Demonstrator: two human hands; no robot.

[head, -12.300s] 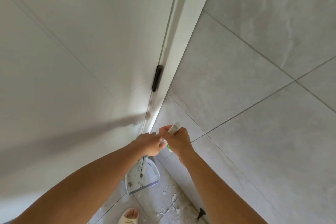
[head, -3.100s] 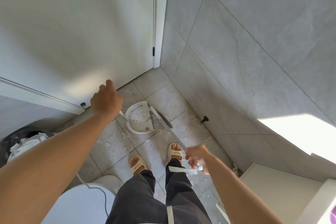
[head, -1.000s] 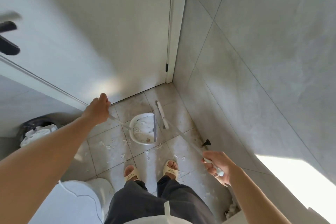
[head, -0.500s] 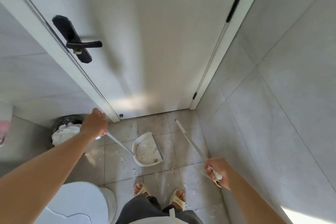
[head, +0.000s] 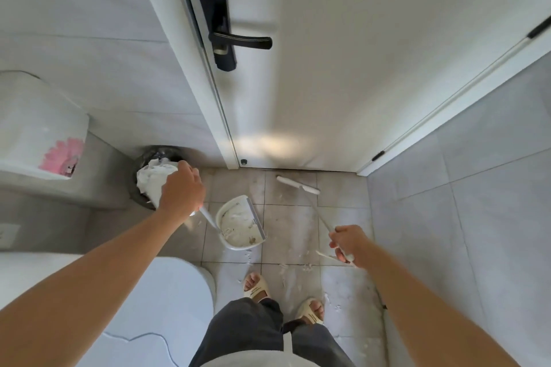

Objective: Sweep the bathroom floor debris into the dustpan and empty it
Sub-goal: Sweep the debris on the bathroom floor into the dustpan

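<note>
Our left grip (head: 180, 191) is curled round the dustpan (head: 241, 222) handle; the debris-filled pan hangs just right of and below it, beside the bin (head: 152, 173). Our right grip (head: 348, 243) clasps the broom (head: 296, 184) handle, its head ahead by the door.

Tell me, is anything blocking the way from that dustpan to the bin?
Nothing visible does. The dustpan, held by the left hand, sits just right of the bin, with only bare floor tile between. The bin already looks heaped with paper.

Soft daylight, bright glare patch low on door (head: 268, 140), wide-angle edge bending, slight blur
</note>
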